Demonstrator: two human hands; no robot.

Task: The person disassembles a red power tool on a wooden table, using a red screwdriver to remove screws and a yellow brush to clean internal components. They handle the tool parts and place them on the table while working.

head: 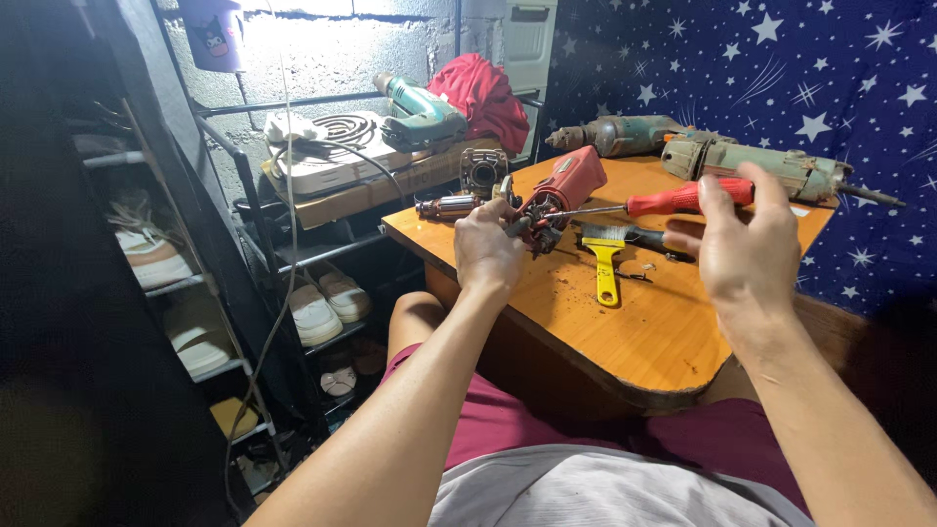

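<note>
Unscrewing: left hand (pixel 485 249) clamped on red motor housing (pixel 566 185), right hand (pixel 747 244) gripping red-handled screwdriver (pixel 683 200), steady turning probably needed.

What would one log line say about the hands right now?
left hand: holds red tool housing | right hand: holds red-handled screwdriver, tip at housing | yellow brush: on table

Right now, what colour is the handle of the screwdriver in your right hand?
Red, on the screwdriver held in the right hand; the head view shows it.
</note>
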